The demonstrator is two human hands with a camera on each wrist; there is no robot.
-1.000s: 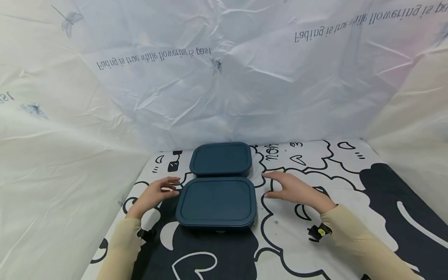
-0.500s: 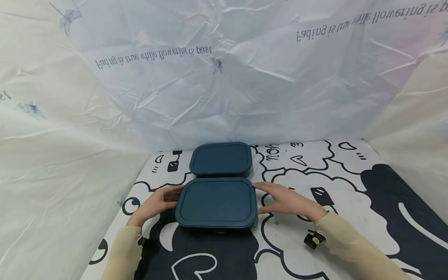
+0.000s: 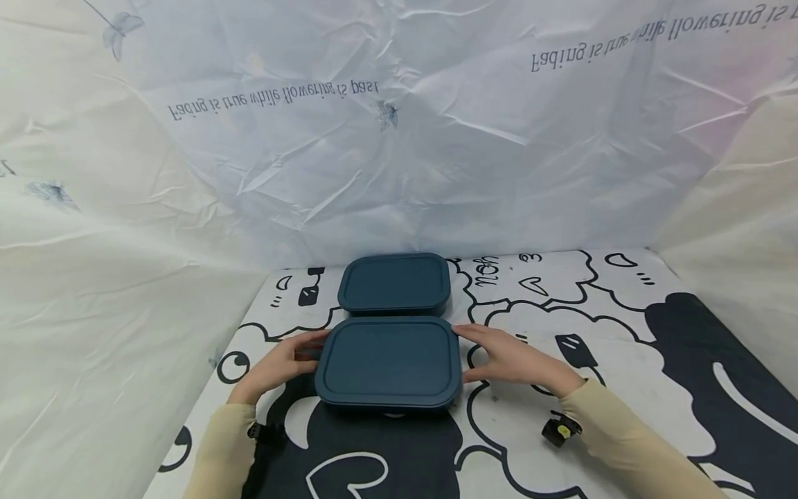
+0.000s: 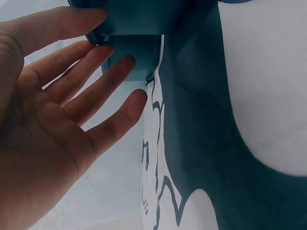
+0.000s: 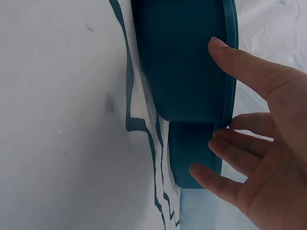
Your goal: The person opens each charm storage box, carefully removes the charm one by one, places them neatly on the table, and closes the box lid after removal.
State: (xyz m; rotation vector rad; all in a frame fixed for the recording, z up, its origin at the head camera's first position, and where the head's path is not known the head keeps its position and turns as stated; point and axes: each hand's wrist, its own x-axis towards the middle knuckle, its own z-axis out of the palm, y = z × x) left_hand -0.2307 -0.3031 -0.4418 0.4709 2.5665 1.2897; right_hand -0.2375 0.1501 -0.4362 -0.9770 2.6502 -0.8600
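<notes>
Two dark blue-green lidded food containers lie one behind the other. The front container (image 3: 388, 362) has a hand at each short side; the rear container (image 3: 394, 283) stands just behind it. At the left side is my left hand (image 3: 282, 365), its thumb (image 4: 84, 23) against the container's wall and its fingers spread, fairly straight, by the far corner. My right hand (image 3: 508, 357) mirrors it: the thumb (image 5: 228, 52) touches the side wall near the rim and the other fingers extend loosely past the rear corner. Whether the front container's base still rests on the cloth is hard to tell.
A black-and-white cartoon-print cloth (image 3: 524, 443) covers the table. Pale plastic sheeting (image 3: 399, 173) with printed lettering hangs behind and along both sides, close to the rear container.
Both hands have come in from the sides and lowered until they touch the front container. Over the last half second it has shifted very slightly to the right in the head view.
</notes>
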